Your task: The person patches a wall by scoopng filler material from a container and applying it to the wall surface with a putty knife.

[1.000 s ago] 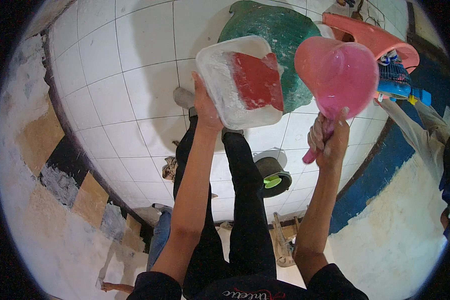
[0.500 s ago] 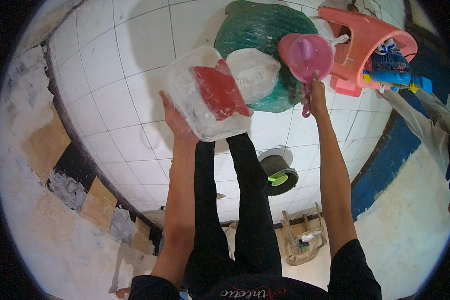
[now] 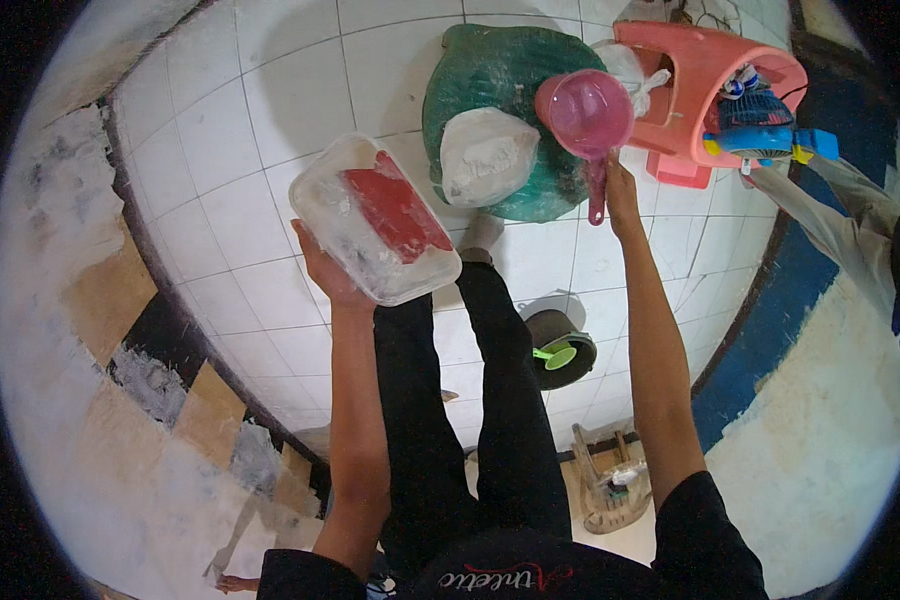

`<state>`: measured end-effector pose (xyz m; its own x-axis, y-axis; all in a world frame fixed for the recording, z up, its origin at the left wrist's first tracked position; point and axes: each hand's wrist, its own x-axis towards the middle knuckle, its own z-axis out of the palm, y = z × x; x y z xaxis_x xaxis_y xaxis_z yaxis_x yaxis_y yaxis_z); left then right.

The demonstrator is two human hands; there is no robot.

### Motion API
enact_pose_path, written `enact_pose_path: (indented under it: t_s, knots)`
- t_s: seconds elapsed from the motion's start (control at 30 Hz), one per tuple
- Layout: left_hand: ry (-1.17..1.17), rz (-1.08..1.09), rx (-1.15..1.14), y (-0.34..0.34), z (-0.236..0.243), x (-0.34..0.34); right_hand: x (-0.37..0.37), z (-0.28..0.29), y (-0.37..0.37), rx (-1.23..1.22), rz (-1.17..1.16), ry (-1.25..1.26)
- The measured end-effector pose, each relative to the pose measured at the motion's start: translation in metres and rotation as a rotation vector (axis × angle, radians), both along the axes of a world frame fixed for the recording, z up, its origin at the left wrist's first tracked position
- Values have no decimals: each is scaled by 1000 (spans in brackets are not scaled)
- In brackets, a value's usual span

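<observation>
My left hand [image 3: 332,268] grips the near left side of a translucent rectangular plastic tub [image 3: 320,205], smeared with white. In the tub lies a red flat rectangular piece [image 3: 395,212]. A pink dipper [image 3: 582,112] stands on the green stool [image 3: 560,190], its handle pointing toward me. Just right of that handle is my right hand [image 3: 622,192], its fingers fairly straight; the handle shows whole and apart from the palm. An open bag of white powder [image 3: 488,160] sits on the stool, left of the dipper.
A pink plastic stool [image 3: 660,60] holding a small blue fan [image 3: 760,140] stands at the far right, beside a white plastic bag [image 3: 630,78]. Near my legs is a black bucket [image 3: 570,370] with a green scoop [image 3: 558,357]. Patchy walls flank the white tiled floor.
The tub has moved left and slightly nearer, away from the powder bag. My right hand has come off the dipper handle and sits beside it. The view has shifted a little.
</observation>
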<state>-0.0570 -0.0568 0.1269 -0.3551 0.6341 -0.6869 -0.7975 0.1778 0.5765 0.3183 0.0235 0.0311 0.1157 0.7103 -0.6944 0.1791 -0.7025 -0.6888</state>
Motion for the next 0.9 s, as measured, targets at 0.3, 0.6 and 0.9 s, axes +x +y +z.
enact_pose_path:
  t_s: [0.3,0.6,0.9]
  knots:
    - [-194,-36,166,2,83,4,-32,158,-34,420,-57,-258]
    - [-372,-164,311,2,257,48,-142,481,-34,653,406,-198]
    - [-279,-177,434,-9,385,54,-164,571,-54,858,634,-371]
